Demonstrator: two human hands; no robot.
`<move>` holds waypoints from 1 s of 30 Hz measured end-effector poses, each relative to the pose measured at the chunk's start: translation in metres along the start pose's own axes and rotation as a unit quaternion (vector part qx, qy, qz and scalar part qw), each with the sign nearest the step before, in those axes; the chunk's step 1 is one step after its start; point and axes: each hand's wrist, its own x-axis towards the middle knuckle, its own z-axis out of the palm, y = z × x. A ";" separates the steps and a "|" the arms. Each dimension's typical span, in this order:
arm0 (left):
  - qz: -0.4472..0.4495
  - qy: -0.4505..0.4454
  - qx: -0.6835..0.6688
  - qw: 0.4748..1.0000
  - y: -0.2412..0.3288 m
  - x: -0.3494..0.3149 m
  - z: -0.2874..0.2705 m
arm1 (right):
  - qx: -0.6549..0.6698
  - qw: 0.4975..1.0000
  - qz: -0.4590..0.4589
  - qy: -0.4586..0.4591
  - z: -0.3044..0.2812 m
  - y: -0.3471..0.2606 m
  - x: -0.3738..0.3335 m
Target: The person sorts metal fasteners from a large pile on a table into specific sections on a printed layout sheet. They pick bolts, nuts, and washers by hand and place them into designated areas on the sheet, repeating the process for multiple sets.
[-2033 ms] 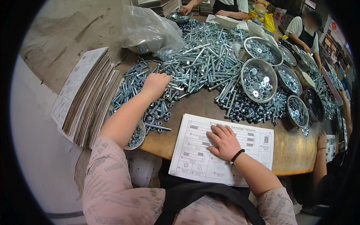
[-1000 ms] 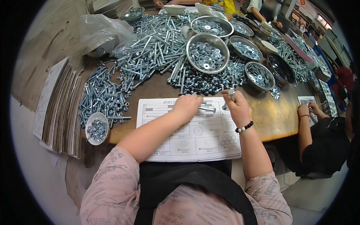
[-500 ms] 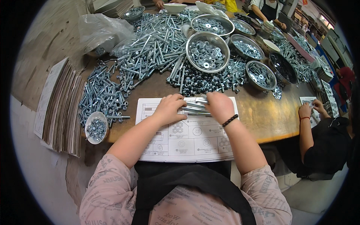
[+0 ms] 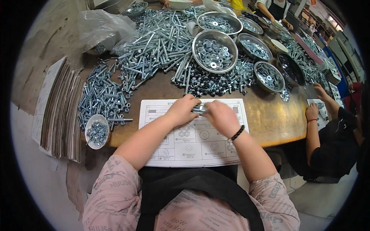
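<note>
Filling most of a workroom, a brown bench (image 4: 285,119) is curving across in front of a person seen from above. Silver bolts (image 4: 199,109) are lying between the person's hands, over the far part of a printed sheet (image 4: 192,151). The left hand (image 4: 182,111) is gripping them from the left. The right hand (image 4: 222,117) is meeting them from the right; its fingers are blurring, so whether this grip is closing on them or only pressing is impossible to tell.

A loosening left grip is probably posing the main risk: smooth shanks could be rolling apart across the sheet. Dark nuts (image 4: 200,86) are lying just beyond, so a bolt slipping forward might be getting lost there. The sheet is overhanging the bench's near edge, above a black apron (image 4: 189,184); a dragging forearm could be pulling it lapward, bolts included.

Farther out, a big heap (image 4: 154,50) of long bolts is spreading toward the far side. A steel bowl (image 4: 216,71) of washers is standing behind the nuts, blocking a straight reach forward. To the left, a white bowl (image 4: 96,146) of small parts is sitting near the edge; a wide-swinging left elbow might be tipping it. Short bolts (image 4: 101,92) are piling up behind it, and a paper stack (image 4: 59,111) is leaning farther left. At right, a co-worker (image 4: 327,142) is occupying the bench's edge.
</note>
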 end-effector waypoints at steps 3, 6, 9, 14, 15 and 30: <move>0.042 0.001 -0.048 0.998 -0.025 -0.001 -0.002 | -0.091 0.987 -0.109 -0.074 0.022 0.004 -0.007; 0.033 0.002 -0.057 0.998 -0.021 -0.010 -0.011 | -0.110 0.986 -0.101 0.072 0.023 0.021 -0.011; 0.055 0.033 0.047 0.997 0.001 -0.018 -0.014 | 0.065 0.981 0.043 0.176 0.025 0.033 -0.016; 0.041 0.018 0.081 0.996 0.001 -0.016 0.000 | 0.490 0.796 0.235 0.266 0.044 0.039 -0.023; 0.035 0.018 0.075 0.996 0.003 -0.015 0.001 | 0.521 0.769 0.243 0.279 0.049 0.041 -0.025; -0.032 0.034 0.080 0.996 0.018 -0.014 0.005 | 0.005 0.999 -0.003 0.053 0.016 0.065 -0.024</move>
